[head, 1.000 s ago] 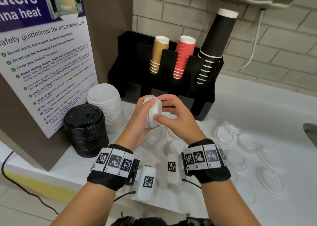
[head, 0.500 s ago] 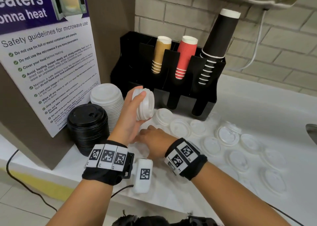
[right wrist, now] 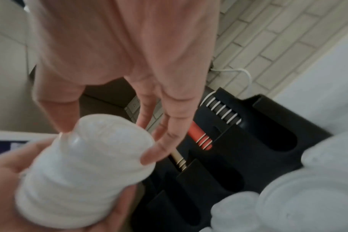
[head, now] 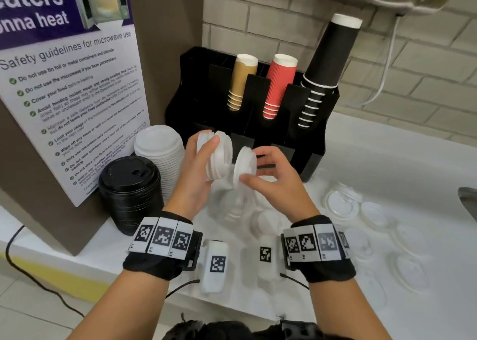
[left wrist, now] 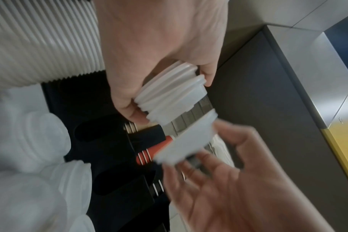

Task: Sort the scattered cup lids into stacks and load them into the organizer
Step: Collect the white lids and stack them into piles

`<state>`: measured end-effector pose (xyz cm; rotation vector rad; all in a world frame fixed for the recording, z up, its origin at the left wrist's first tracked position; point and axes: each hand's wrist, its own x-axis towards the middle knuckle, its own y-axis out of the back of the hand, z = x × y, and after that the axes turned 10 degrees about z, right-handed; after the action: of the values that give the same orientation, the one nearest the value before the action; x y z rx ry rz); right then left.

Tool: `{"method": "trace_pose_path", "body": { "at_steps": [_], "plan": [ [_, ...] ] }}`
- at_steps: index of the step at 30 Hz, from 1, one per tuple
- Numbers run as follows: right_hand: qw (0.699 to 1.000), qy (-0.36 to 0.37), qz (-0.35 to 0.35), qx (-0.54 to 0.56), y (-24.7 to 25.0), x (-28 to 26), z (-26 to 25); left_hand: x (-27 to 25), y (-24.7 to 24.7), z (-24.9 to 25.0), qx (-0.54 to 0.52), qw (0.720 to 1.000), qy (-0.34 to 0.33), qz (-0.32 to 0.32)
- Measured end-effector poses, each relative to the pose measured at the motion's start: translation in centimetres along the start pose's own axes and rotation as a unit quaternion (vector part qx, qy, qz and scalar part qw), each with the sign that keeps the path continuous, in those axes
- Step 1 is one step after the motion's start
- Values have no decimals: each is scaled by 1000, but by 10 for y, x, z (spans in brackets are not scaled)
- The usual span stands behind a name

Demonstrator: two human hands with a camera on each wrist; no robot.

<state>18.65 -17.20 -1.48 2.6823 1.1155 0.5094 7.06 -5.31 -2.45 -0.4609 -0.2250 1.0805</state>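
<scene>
White plastic: the left hand (head: 196,169) gripped a short stack (head: 216,156) above the counter (head: 387,164); the right hand (head: 273,182) pinched one lid (head: 244,165) beside it. Misaligned, it could jam or slip.

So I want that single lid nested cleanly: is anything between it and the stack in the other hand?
Nothing visible. The lid in the right hand faces the stack held by the left hand across an open gap.

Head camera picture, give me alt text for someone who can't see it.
A left hand grips a short stack of white lids while the right hand brings a single white lid beside it, in front of a black cup organizer. More white lids lie scattered on the counter.
</scene>
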Motion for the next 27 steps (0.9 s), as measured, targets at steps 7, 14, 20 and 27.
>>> {"method": "trace_pose_path", "body": {
  "at_steps": [7, 14, 20, 27],
  "plan": [
    [997, -20, 30, 73, -9, -5, -7, -7, -11, -10, 26, 997, 34, -70],
    [998, -20, 1, 59, -4, -4, -8, -11, -13, -10, 23, 993, 59, -101],
    [999, -6, 6, 53, -6, -1, -6, -9, -12, -13, 26, 994, 58, -93],
    [997, -50, -6, 66, -9, 14, 1, -2, -4, -12, 14, 997, 33, -62]
  ]
}}
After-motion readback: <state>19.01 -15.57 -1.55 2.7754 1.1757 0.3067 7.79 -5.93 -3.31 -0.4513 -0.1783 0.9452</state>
